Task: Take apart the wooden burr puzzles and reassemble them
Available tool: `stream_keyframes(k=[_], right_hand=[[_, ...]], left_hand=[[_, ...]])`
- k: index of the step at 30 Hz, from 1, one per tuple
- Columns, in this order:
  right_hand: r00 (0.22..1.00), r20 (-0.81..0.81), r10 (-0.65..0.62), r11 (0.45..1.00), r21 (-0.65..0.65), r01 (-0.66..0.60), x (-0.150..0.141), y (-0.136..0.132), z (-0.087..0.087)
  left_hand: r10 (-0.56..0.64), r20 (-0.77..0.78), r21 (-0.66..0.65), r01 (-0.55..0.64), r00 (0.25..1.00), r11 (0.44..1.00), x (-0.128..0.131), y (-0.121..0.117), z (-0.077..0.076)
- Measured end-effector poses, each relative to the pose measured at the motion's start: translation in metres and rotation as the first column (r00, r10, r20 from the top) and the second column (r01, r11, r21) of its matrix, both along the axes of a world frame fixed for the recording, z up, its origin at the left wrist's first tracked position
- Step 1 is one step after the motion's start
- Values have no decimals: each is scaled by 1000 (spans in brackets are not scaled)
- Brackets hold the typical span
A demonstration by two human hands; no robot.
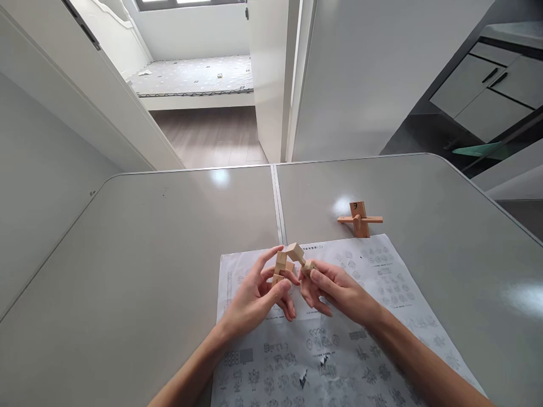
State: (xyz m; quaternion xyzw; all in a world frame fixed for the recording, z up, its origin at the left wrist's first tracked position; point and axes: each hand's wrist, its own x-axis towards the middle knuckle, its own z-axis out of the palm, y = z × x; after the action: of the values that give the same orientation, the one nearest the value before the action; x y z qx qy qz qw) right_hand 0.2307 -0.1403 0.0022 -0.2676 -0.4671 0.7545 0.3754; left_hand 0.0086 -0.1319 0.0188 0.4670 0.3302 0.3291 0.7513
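Note:
Just above a printed instruction sheet point(331, 322), my left hand point(265, 288) holds several joined wooden puzzle pieces point(280, 262) between its thumb and fingers. My right hand point(328, 285) pinches a notched wooden puzzle piece point(296, 252) by its lower end, with its blocky upper end tilted toward the left hand's pieces. The two lots of wood are very close; whether they touch I cannot tell. Fingers cover parts of both. Beyond the sheet's top edge stands an assembled wooden cross-shaped puzzle point(360, 219) with a dark mark on its upright slat.
The grey table point(127, 282) has a pale seam point(278, 198) running away from me. The sheet has small tears near its lower middle. Past the table are an open door point(271, 73), a bed point(195, 76) and white cabinets point(494, 85) at the right.

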Motion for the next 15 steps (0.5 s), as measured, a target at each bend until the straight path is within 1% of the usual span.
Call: stream_keyframes(k=[6, 10, 15], right_hand=[[999, 0, 36, 999, -25, -36, 2, -3, -1], [998, 0, 66, 996, -54, -66, 2, -4, -2], [987, -16, 161, 982, -93, -162, 2, -4, -4]], left_hand=[[-61, 65, -30, 63, 996, 998, 0, -3, -2], [-63, 36, -69, 65, 997, 995, 1, -4, -2], [-48, -10, -71, 47, 999, 996, 3, -7, -2]])
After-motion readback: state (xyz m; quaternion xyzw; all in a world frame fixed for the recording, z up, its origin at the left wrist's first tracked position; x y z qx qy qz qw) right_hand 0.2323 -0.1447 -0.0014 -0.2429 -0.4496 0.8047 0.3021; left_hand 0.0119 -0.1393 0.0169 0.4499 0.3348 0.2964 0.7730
